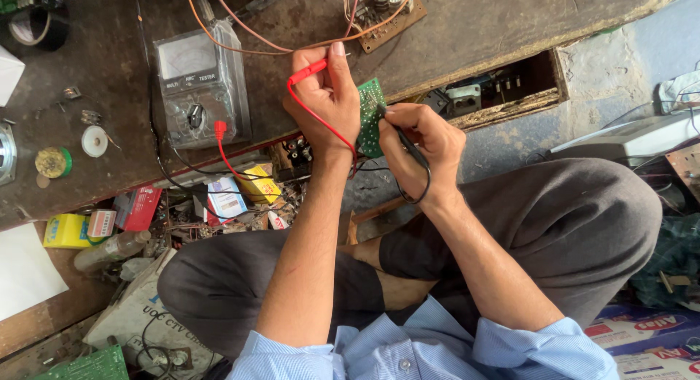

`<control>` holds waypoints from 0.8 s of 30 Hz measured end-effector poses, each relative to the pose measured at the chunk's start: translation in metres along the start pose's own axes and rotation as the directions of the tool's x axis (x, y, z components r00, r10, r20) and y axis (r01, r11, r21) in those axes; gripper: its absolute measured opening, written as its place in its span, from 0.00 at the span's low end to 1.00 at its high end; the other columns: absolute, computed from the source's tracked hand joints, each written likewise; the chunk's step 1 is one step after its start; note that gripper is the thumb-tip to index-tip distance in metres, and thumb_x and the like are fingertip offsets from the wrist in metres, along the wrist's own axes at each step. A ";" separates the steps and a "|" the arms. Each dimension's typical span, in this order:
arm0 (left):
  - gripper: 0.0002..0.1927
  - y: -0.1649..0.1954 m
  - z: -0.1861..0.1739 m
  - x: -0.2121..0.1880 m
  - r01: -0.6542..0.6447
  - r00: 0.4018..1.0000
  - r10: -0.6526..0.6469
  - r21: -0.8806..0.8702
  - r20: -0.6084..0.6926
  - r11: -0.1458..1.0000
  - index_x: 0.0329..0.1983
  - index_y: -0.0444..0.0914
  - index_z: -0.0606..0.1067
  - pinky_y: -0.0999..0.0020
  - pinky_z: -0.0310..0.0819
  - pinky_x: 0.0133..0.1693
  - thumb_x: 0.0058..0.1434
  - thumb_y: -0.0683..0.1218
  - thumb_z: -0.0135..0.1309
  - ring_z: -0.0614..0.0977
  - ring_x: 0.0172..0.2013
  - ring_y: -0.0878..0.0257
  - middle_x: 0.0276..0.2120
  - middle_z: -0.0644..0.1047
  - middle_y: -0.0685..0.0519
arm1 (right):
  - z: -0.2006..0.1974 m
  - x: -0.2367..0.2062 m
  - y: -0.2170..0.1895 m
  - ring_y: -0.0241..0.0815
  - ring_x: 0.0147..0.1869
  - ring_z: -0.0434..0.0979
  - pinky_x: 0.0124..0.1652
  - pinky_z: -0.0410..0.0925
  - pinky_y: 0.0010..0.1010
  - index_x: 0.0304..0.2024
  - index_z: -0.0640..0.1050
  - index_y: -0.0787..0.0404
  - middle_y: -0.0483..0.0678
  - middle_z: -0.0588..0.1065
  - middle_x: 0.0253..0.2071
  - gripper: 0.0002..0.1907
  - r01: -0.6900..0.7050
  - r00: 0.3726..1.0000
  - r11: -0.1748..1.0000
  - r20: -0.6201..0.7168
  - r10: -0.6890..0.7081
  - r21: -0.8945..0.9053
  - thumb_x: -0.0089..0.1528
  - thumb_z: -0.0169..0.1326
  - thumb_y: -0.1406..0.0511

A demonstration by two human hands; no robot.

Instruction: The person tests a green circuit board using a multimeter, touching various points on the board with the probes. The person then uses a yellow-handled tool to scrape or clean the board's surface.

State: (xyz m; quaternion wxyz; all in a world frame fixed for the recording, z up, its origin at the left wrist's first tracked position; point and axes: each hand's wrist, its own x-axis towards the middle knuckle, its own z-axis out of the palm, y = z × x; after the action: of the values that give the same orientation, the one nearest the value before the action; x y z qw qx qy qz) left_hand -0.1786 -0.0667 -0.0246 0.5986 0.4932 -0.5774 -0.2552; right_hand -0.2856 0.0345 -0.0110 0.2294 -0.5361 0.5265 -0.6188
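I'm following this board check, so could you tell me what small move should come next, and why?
Probably glance at the analog meter: the left hand holds the red probe and the green circuit board, and the right hand presses the black probe to it, so both leads seem placed.

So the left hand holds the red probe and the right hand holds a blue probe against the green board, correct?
Not quite: in the head view the right hand holds a black probe, not blue. The left hand does hold the red probe at the green board.
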 end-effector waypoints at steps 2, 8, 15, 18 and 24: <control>0.10 -0.001 -0.001 0.000 -0.015 1.000 0.015 0.027 -0.002 1.000 0.39 0.32 0.73 0.75 0.72 0.30 0.72 0.45 0.55 0.77 0.28 0.73 0.27 0.77 0.56 | 0.000 0.001 0.001 0.33 0.40 0.82 0.40 0.75 0.23 0.38 0.76 0.69 0.54 0.81 0.42 0.05 -0.010 1.000 1.000 0.015 0.010 0.016 0.62 0.60 0.78; 0.10 0.000 -0.001 0.002 -0.008 1.000 0.010 0.102 -0.018 0.995 0.37 0.33 0.73 0.75 0.72 0.30 0.72 0.45 0.56 0.77 0.27 0.73 0.25 0.78 0.56 | -0.002 -0.001 0.004 0.35 0.41 0.82 0.42 0.75 0.24 0.37 0.76 0.69 0.54 0.81 0.43 0.05 0.010 1.000 0.999 -0.018 -0.009 0.033 0.61 0.59 0.78; 0.10 0.002 -0.002 0.003 -0.020 0.999 0.023 0.095 -0.022 0.995 0.38 0.34 0.74 0.74 0.72 0.30 0.72 0.45 0.56 0.78 0.27 0.72 0.26 0.79 0.55 | -0.004 -0.002 0.006 0.33 0.42 0.82 0.43 0.76 0.23 0.37 0.76 0.69 0.54 0.81 0.44 0.05 -0.057 0.997 0.995 0.050 0.053 0.077 0.61 0.58 0.78; 0.09 0.003 -0.002 0.003 -0.032 0.999 0.034 0.089 -0.022 0.996 0.39 0.33 0.74 0.74 0.73 0.30 0.72 0.45 0.55 0.79 0.27 0.72 0.26 0.79 0.55 | -0.001 -0.004 0.007 0.32 0.42 0.81 0.42 0.76 0.22 0.38 0.76 0.69 0.53 0.81 0.44 0.04 -0.090 0.996 0.986 0.020 0.088 0.137 0.62 0.58 0.78; 0.10 0.001 -0.001 0.001 0.021 1.000 -0.021 0.003 0.002 1.000 0.39 0.33 0.73 0.74 0.71 0.29 0.73 0.45 0.55 0.77 0.27 0.73 0.26 0.77 0.55 | -0.002 -0.003 0.010 0.32 0.42 0.82 0.42 0.76 0.23 0.39 0.77 0.69 0.52 0.81 0.42 0.05 -0.052 0.998 0.997 0.033 0.050 0.052 0.62 0.59 0.78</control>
State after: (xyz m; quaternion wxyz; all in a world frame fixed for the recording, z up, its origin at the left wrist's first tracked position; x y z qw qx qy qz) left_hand -0.1782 -0.0670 -0.0227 0.5945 0.4999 -0.5732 -0.2611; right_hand -0.2889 0.0340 -0.0211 0.2672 -0.5259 0.5199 -0.6178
